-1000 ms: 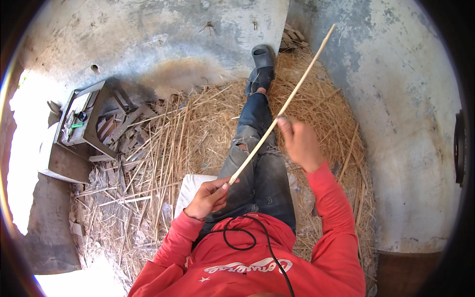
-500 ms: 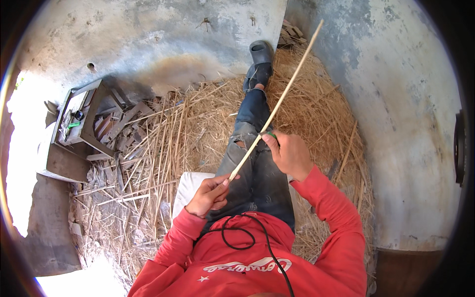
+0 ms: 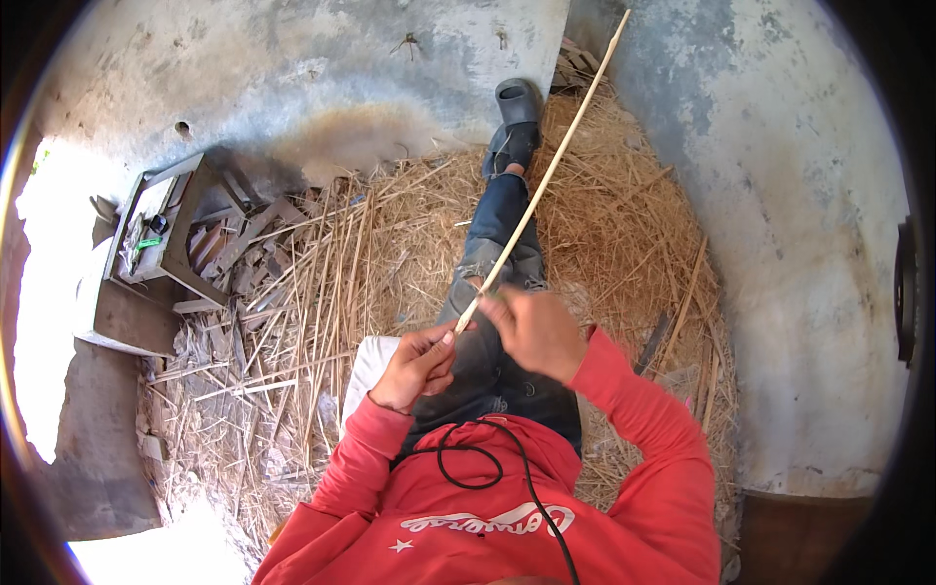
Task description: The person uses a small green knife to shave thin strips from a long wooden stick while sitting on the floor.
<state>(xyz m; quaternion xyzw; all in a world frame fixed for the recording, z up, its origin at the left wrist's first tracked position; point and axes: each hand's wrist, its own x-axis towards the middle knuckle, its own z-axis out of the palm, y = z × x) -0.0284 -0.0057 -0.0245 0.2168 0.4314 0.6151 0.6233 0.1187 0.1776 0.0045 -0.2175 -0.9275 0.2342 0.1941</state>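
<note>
A long, pale wooden stick (image 3: 538,185) slants from my lap up to the far right, with its near end pinched between the thumb and fingers of my left hand (image 3: 419,368). My right hand (image 3: 536,331) is curled close to that near end, just beyond my left hand. It grips a small green-handled knife (image 3: 497,293), mostly hidden by the fingers and smeared by motion. Under both hands are my legs in torn dark jeans (image 3: 492,249).
Straw and shavings (image 3: 614,214) cover the floor. Several thin strips (image 3: 327,278) lie in a heap on the left. Beyond them a wooden frame (image 3: 180,229) leans on its side, with a small green object (image 3: 148,243) on it. Stained walls (image 3: 780,195) curve around.
My right hand has slid down the stick toward my left hand. The stick's far end has moved up and slightly left. My left hand has shifted a little up and to the right.
</note>
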